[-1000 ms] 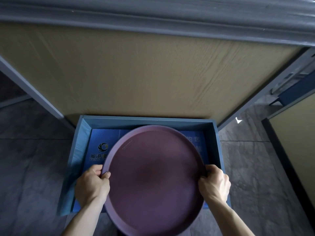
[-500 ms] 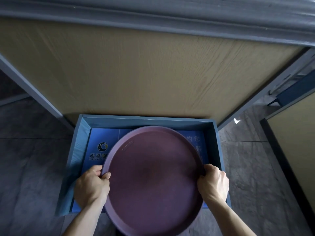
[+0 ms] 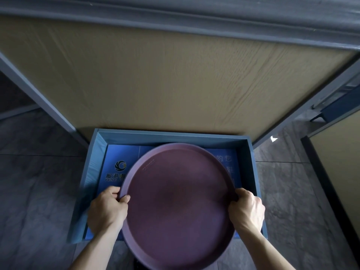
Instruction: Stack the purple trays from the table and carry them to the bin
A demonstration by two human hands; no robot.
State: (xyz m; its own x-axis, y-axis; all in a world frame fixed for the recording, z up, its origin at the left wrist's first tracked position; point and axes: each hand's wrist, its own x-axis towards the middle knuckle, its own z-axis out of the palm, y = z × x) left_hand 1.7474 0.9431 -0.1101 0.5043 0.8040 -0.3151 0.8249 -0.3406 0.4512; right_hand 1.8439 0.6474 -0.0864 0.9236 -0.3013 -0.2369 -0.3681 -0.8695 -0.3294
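Barely shifted since earlier, the purple tray (image 3: 178, 203) (round, lower centre) hangs over the blue bin (image 3: 251, 172), left hand (image 3: 107, 210) and right hand (image 3: 246, 210) clasping its rim.

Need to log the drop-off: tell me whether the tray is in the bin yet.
Not yet. Both hands, left and right, grip the tray above the bin; its near edge overhangs the front wall.
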